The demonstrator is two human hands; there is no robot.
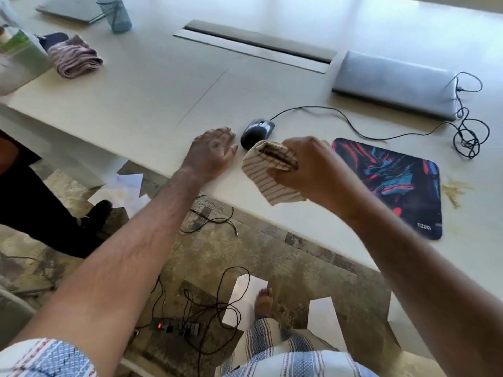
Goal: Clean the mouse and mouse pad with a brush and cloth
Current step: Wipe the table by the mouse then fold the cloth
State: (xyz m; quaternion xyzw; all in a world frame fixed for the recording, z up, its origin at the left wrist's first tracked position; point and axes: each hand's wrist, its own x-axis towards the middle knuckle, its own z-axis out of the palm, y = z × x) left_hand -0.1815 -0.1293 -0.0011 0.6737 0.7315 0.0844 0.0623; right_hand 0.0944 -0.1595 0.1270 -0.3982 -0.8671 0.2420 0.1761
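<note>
One mouse (cable end up-right)

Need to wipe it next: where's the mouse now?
In the head view, the mouse sits on the table, between left hand and mouse pad.

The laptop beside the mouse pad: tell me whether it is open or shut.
Shut. The grey laptop lies flat on the table with its lid down; no screen or keys show. A black cable runs from its right end.
</note>
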